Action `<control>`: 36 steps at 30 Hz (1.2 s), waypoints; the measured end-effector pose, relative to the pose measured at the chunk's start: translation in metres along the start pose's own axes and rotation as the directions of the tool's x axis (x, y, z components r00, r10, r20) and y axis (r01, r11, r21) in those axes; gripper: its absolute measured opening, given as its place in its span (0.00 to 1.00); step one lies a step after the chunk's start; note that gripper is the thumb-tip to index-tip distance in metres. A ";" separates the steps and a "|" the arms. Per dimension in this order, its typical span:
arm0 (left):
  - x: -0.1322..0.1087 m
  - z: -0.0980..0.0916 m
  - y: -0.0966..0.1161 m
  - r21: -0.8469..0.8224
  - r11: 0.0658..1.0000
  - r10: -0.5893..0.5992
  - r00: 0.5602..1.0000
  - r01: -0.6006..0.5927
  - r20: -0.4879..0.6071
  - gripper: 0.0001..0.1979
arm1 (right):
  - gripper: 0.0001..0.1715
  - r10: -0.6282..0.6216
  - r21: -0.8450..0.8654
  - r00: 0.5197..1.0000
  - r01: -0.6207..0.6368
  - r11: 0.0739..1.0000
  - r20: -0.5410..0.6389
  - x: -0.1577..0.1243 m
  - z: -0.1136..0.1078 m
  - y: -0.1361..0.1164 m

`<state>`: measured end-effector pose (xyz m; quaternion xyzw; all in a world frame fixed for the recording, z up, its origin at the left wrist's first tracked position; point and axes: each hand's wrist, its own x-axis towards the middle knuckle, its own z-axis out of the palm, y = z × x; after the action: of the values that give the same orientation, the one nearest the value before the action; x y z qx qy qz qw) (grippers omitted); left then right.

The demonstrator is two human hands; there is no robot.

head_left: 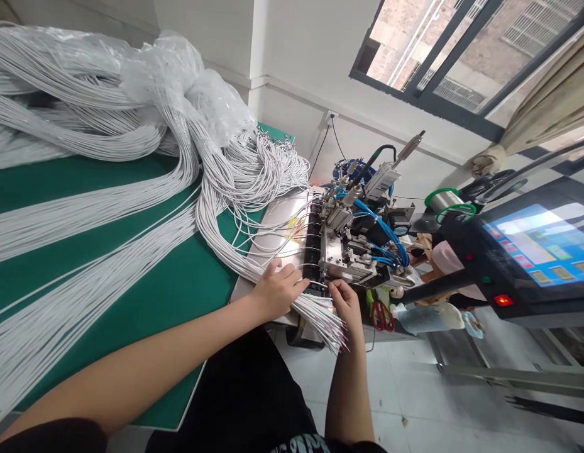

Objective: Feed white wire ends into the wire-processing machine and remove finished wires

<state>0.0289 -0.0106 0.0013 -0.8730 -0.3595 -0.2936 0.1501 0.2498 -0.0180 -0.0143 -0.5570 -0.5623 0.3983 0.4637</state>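
My left hand [280,289] rests over a thick bundle of white cables [220,245], its fingers closed on one white cable near the front of the machine [348,239]. My right hand [343,299] pinches the end of that cable beside the black feed track [313,236]. Just below my hands, the loose cable ends [324,321] fan out with reddish tips. Several single cables run across the pale metal plate [273,236] to the track.
More cables wrapped in clear plastic [169,75] lie on the green table [188,321]. On the right are a lit touchscreen [541,239], a green-rimmed wire spool [449,202] and red-handled scissors [382,316]. A window [461,63] is above.
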 end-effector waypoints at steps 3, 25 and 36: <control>0.000 -0.001 0.000 0.000 1.000 -0.004 1.000 0.004 -0.019 0.15 | 0.18 0.009 0.012 1.000 -0.009 1.000 0.003 -0.002 0.002 0.001; -0.003 0.000 0.000 -0.034 0.999 -0.036 0.997 0.039 0.071 0.18 | 0.30 0.197 0.184 0.980 -0.200 0.962 0.036 -0.016 -0.009 0.014; 0.001 -0.002 -0.009 -0.101 0.955 0.271 0.959 -0.279 -0.079 0.17 | 0.16 0.064 0.252 0.996 -0.045 0.967 -0.069 -0.023 -0.032 0.012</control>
<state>0.0224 -0.0049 0.0043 -0.9116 -0.2125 -0.3175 0.1521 0.2827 -0.0420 -0.0192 -0.5241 -0.4738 0.4569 0.5404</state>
